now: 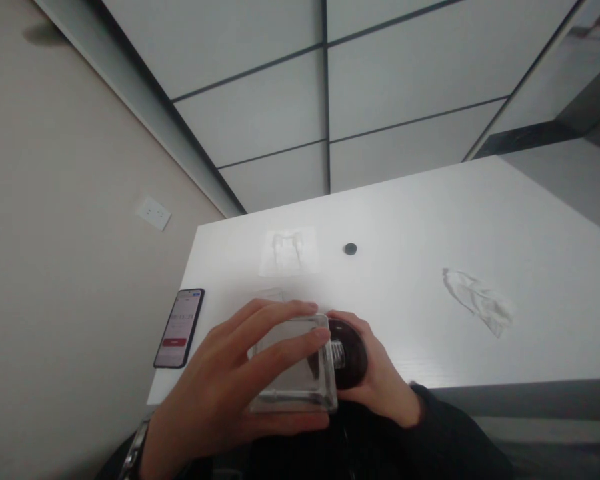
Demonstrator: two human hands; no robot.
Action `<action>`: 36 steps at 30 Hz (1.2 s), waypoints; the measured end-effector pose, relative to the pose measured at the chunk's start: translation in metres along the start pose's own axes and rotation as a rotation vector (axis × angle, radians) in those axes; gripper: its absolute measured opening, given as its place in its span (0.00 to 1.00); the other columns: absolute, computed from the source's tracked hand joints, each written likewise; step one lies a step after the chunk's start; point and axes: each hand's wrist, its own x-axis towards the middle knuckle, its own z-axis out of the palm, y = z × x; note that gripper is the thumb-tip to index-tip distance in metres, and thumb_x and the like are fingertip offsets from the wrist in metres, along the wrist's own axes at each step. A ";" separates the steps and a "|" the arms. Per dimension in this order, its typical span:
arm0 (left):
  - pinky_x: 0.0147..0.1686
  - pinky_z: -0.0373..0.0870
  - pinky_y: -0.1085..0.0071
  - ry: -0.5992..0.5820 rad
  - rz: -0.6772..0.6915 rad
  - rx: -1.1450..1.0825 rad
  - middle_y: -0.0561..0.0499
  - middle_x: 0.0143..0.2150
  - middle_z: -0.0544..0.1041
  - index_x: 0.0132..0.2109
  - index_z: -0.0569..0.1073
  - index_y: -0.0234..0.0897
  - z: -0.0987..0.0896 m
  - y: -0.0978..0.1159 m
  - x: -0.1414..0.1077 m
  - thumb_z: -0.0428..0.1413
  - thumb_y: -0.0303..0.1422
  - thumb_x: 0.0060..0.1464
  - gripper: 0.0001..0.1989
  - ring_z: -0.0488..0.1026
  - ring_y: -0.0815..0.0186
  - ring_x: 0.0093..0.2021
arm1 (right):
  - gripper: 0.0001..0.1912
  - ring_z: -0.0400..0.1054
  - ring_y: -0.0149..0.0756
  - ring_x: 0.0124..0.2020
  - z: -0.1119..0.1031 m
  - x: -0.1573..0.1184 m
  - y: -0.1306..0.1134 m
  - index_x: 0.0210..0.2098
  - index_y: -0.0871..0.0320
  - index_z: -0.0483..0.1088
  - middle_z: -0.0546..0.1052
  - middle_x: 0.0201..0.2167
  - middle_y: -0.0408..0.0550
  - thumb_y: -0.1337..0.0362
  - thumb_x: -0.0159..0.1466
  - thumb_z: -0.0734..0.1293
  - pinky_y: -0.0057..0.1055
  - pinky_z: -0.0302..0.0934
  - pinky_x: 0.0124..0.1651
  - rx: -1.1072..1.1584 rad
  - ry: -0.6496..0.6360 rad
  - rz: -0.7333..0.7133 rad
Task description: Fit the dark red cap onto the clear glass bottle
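My left hand (260, 363) is wrapped round a clear square container (293, 400), its fingers spread across the sides. In my right hand (380, 380) is a dark brown round bottle (349, 353), tipped onto its side. The bottle's clear threaded neck (337, 354) points left and lies right at the container's edge; whether it reaches inside I cannot tell. A small black cap (350, 249) rests on the table beyond both hands.
On the white table (405, 233) lie a phone (180, 328) at the left, a clear flat piece with two curved shapes (289, 252) at the back, and a crumpled white cloth or tissue (480, 300) at the right. A wall stands close on the left.
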 end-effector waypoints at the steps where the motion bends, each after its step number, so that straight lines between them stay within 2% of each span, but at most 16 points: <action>1: 0.53 0.82 0.57 -0.001 -0.019 0.000 0.40 0.60 0.77 0.62 0.73 0.41 0.001 0.000 -0.002 0.63 0.44 0.66 0.23 0.79 0.54 0.56 | 0.45 0.75 0.55 0.61 0.000 0.000 -0.001 0.65 0.50 0.64 0.77 0.60 0.56 0.56 0.52 0.83 0.52 0.70 0.64 0.009 -0.001 0.010; 5: 0.41 0.85 0.61 -0.010 -0.085 0.040 0.44 0.54 0.72 0.63 0.74 0.47 0.001 0.001 -0.006 0.66 0.44 0.61 0.26 0.79 0.53 0.51 | 0.45 0.75 0.55 0.60 0.000 0.000 -0.003 0.64 0.51 0.64 0.77 0.59 0.56 0.56 0.52 0.83 0.51 0.70 0.64 0.044 -0.002 0.043; 7: 0.36 0.84 0.64 -0.028 -0.074 0.055 0.46 0.49 0.71 0.63 0.72 0.47 0.000 0.002 -0.003 0.65 0.45 0.63 0.24 0.79 0.55 0.46 | 0.44 0.75 0.54 0.60 0.000 0.000 -0.003 0.64 0.51 0.64 0.77 0.59 0.56 0.56 0.53 0.83 0.51 0.70 0.63 0.050 -0.001 0.036; 10: 0.34 0.84 0.64 -0.044 -0.042 0.063 0.49 0.42 0.71 0.59 0.70 0.43 -0.004 0.004 0.005 0.57 0.47 0.69 0.19 0.80 0.58 0.41 | 0.44 0.75 0.53 0.60 0.000 0.001 -0.003 0.65 0.50 0.63 0.77 0.60 0.55 0.54 0.54 0.82 0.50 0.70 0.63 0.035 -0.002 -0.003; 14: 0.34 0.85 0.64 0.009 -0.013 0.063 0.46 0.43 0.74 0.54 0.67 0.40 -0.006 0.005 0.012 0.51 0.49 0.72 0.18 0.81 0.58 0.41 | 0.43 0.75 0.53 0.59 -0.001 0.001 -0.002 0.65 0.50 0.63 0.77 0.60 0.55 0.52 0.56 0.81 0.50 0.71 0.63 0.016 0.001 -0.018; 22: 0.34 0.85 0.64 0.013 -0.017 0.143 0.45 0.47 0.75 0.53 0.67 0.41 -0.008 0.007 0.013 0.50 0.50 0.72 0.18 0.83 0.58 0.41 | 0.43 0.75 0.54 0.59 -0.001 0.001 -0.003 0.65 0.50 0.63 0.77 0.60 0.56 0.54 0.55 0.81 0.50 0.70 0.63 0.015 -0.006 -0.012; 27: 0.41 0.85 0.64 -0.009 -0.012 0.137 0.43 0.53 0.75 0.56 0.67 0.40 -0.009 0.007 0.014 0.50 0.50 0.73 0.19 0.82 0.57 0.49 | 0.43 0.76 0.54 0.58 0.000 0.000 -0.003 0.64 0.52 0.64 0.77 0.59 0.56 0.54 0.54 0.82 0.50 0.70 0.62 0.048 -0.007 0.026; 31: 0.50 0.84 0.59 -0.051 0.001 0.143 0.35 0.67 0.71 0.66 0.65 0.39 -0.010 0.006 0.013 0.51 0.49 0.72 0.25 0.80 0.52 0.58 | 0.43 0.76 0.54 0.58 0.001 0.000 -0.002 0.64 0.50 0.64 0.78 0.58 0.55 0.52 0.54 0.82 0.51 0.70 0.62 0.071 0.009 0.012; 33: 0.51 0.84 0.58 -0.052 0.008 0.158 0.32 0.75 0.62 0.73 0.58 0.40 -0.010 0.006 0.012 0.51 0.48 0.73 0.30 0.80 0.50 0.58 | 0.43 0.76 0.54 0.58 0.002 0.000 -0.002 0.64 0.49 0.64 0.78 0.58 0.54 0.53 0.54 0.82 0.51 0.71 0.62 0.077 0.023 0.002; 36: 0.49 0.84 0.57 -0.037 0.023 0.183 0.29 0.80 0.47 0.80 0.40 0.44 -0.010 0.006 0.010 0.51 0.46 0.73 0.39 0.82 0.49 0.55 | 0.43 0.76 0.54 0.58 0.002 0.001 -0.003 0.64 0.49 0.65 0.78 0.59 0.54 0.54 0.54 0.82 0.51 0.70 0.62 0.084 0.021 0.006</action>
